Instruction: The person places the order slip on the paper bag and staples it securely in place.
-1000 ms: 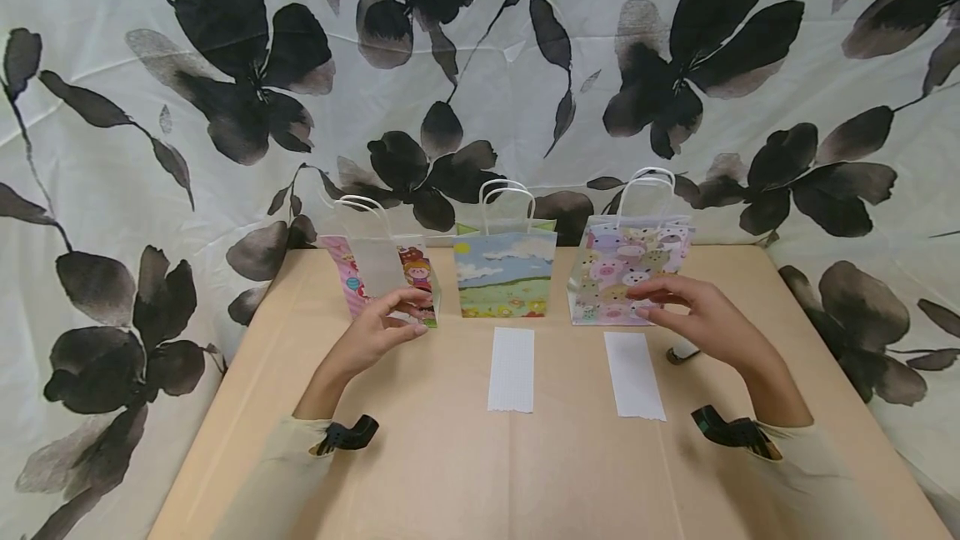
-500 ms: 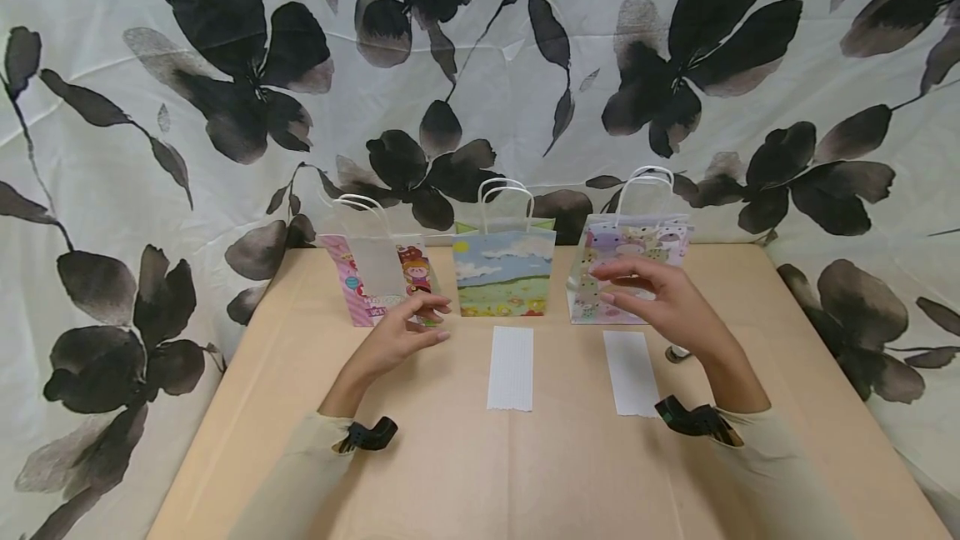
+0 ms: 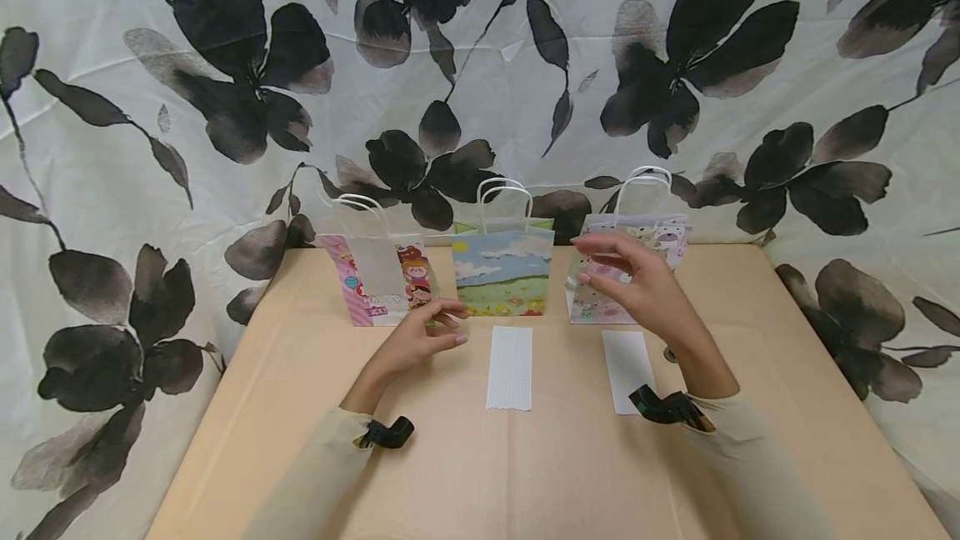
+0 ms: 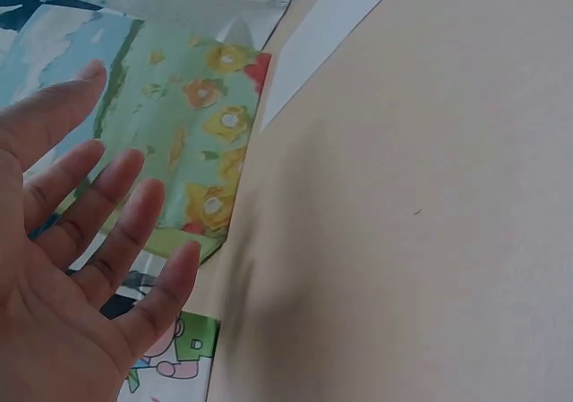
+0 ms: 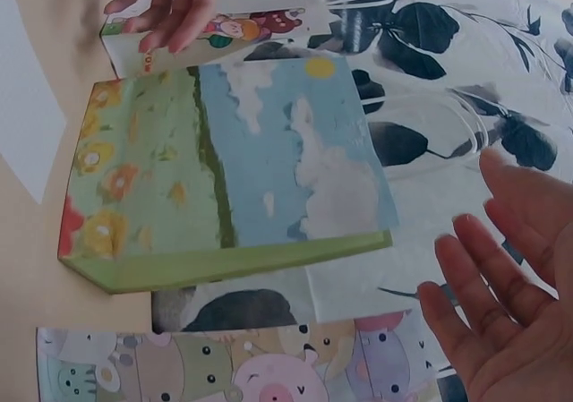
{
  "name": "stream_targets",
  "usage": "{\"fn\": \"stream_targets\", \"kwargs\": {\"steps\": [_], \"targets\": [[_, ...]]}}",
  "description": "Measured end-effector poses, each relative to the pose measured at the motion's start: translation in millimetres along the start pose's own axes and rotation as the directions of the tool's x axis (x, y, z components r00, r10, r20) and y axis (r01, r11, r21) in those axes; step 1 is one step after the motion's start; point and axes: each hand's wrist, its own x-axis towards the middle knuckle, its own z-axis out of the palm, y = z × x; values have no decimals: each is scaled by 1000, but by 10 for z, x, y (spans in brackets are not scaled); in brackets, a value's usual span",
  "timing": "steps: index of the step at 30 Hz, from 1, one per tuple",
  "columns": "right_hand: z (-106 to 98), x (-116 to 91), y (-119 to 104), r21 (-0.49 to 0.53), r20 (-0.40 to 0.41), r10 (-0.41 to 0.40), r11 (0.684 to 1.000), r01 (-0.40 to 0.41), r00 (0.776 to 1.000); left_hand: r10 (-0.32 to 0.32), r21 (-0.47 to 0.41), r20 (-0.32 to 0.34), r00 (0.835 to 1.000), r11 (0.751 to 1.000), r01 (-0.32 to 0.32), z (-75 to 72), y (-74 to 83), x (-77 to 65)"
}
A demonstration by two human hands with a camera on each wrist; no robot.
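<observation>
Three paper gift bags with white handles stand in a row near the table's far edge. On the left is a pink-and-white one with cartoon figures (image 3: 378,282), in the middle a meadow-and-sky bag (image 3: 502,273), on the right a pastel animal bag (image 3: 663,232). My left hand (image 3: 420,336) is in front of the gap between the left and middle bags, fingers loosely bent and holding nothing. My right hand (image 3: 637,277) is raised before the animal bag, covering part of it, also with nothing in it. The right wrist view shows its fingers (image 5: 483,277) spread beside the meadow bag.
Two white paper strips lie on the table, one below the middle bag (image 3: 509,369) and one below the animal bag (image 3: 626,369), partly behind the right wrist's camera. A small dark round object (image 3: 670,354) shows beside the right wrist. A floral cloth (image 3: 480,90) hangs behind the table.
My left hand has moved right, toward the middle bag. My right hand has moved left and farther up in the view. Bags and paper strips have stayed in place.
</observation>
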Motion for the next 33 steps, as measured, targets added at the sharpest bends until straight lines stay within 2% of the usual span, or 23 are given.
{"fn": "stream_targets", "kwargs": {"steps": [5,12,19,21,27,33], "targets": [[70,84,-46,12,-38,20,1000,-20,999,25,27,26,999,999,-26,67,-47,48],[163,186,-318,29,-59,6,1000,-5,998,75,93,45,996,993,-79,169,-115,117],[246,274,-371,10,-103,-10,1000,12,995,54,121,40,998,991,-58,333,-143,193],[268,298,-374,32,-103,-2,999,5,995,48,164,26,999,985,-51,377,-145,217],[337,354,-372,46,-97,5,999,0,995,15,309,1,1000,951,-15,485,-140,297],[400,425,-350,2,-83,-51,999,51,995,28,462,-23,999,887,-14,567,-123,356]]}}
